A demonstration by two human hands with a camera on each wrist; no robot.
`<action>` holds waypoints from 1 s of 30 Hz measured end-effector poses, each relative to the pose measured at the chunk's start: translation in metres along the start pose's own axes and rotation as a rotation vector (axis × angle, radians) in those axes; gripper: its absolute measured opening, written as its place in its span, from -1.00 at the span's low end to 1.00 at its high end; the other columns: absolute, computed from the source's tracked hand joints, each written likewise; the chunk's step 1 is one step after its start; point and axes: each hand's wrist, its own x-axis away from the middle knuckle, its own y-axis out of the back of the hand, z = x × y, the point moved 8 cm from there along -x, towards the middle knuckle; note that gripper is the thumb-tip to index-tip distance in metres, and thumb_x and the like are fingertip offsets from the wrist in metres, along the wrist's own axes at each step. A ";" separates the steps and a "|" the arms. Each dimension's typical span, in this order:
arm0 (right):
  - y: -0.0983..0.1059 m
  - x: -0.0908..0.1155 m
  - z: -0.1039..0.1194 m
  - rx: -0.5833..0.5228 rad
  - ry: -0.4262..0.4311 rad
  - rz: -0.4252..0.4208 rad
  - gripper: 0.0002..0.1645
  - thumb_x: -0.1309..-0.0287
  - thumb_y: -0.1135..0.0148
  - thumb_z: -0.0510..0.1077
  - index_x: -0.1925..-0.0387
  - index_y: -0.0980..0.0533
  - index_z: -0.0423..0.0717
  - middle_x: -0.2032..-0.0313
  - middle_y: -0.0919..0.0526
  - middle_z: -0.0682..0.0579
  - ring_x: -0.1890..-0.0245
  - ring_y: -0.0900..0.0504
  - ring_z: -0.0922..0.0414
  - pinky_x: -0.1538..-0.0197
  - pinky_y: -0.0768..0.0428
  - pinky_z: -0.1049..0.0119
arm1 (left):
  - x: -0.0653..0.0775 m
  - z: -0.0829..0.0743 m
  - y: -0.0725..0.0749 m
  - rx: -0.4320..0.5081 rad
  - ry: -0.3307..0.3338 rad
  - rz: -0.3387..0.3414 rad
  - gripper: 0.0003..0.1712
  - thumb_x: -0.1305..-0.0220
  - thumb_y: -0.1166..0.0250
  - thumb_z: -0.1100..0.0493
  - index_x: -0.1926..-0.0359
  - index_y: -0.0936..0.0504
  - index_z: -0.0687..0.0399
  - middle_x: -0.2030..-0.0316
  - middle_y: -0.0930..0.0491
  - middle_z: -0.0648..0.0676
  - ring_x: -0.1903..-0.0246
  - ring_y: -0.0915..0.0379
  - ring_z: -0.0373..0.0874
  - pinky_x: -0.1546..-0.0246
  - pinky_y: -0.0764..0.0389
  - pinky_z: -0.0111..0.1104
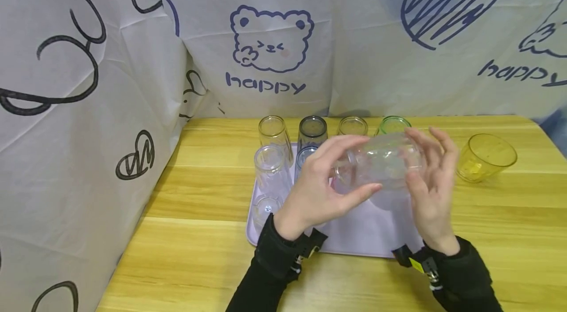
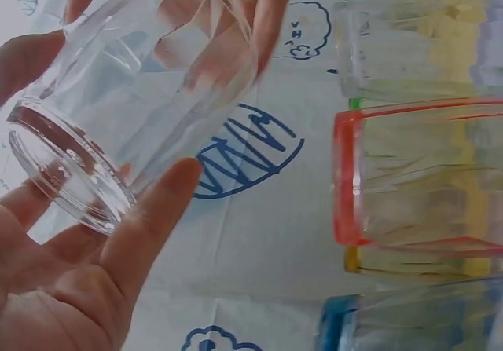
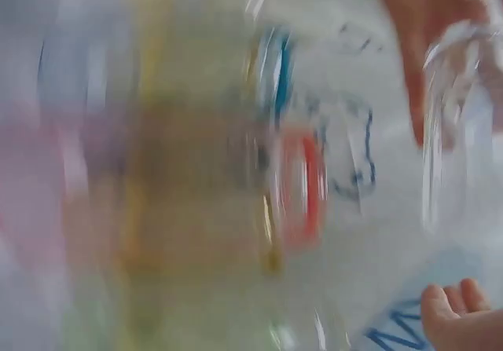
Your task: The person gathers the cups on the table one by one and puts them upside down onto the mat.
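A clear glass point(image 1: 385, 162) is held up on its side over the tray, its thick base to the left. My left hand point(image 1: 319, 184) grips the base end, the thumb along its near side. In the left wrist view the left fingers curl about that thick base, and part of the right hand point(image 2: 228, 29) shows through the glass wall. My right hand point(image 1: 431, 184) holds the other end, its thumb overlapping the near wall and fingers round the far side. Blurred in the right wrist view, right fingertips point(image 3: 456, 308) lie just below the glass point(image 3: 464, 155).
A lilac tray point(image 1: 367, 240) on the wooden table carries several tumblers, including a dark one point(image 1: 312, 127), a green-rimmed one point(image 1: 394, 125) and a red-rimmed one point(image 2: 346, 178). A yellow glass point(image 1: 485, 159) stands right of the tray. Printed cloth point(image 1: 354, 56) hangs behind.
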 end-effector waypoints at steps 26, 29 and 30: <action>-0.034 0.006 0.016 1.089 0.544 0.364 -0.13 -0.33 -0.09 0.31 -0.24 -0.40 -0.40 -0.16 -0.51 -0.37 -0.20 -0.47 -0.28 -0.56 -0.23 0.30 | 0.005 -0.008 -0.001 -0.257 0.114 -0.019 -0.18 0.00 -0.57 -0.12 -0.22 -0.53 0.14 -0.10 -0.67 0.06 -0.09 -0.64 -0.14 -0.09 -0.64 -0.49; -0.032 0.007 0.013 1.108 0.536 0.370 -0.14 -0.34 -0.07 0.30 -0.24 -0.40 -0.41 -0.15 -0.53 -0.37 -0.18 -0.49 -0.28 -0.57 -0.20 0.33 | 0.005 -0.007 -0.003 -0.267 0.118 -0.012 -0.17 0.01 -0.58 -0.12 -0.23 -0.52 0.14 -0.10 -0.67 0.06 -0.04 -0.66 -0.16 -0.03 -0.65 -0.51; -0.032 0.007 0.013 1.109 0.533 0.368 -0.15 -0.33 -0.07 0.29 -0.24 -0.41 -0.41 -0.14 -0.54 -0.37 -0.17 -0.49 -0.28 -0.56 -0.20 0.35 | 0.005 -0.007 -0.003 -0.271 0.117 -0.008 -0.17 0.01 -0.58 -0.12 -0.23 -0.52 0.14 -0.11 -0.67 0.06 -0.03 -0.66 -0.16 -0.02 -0.66 -0.51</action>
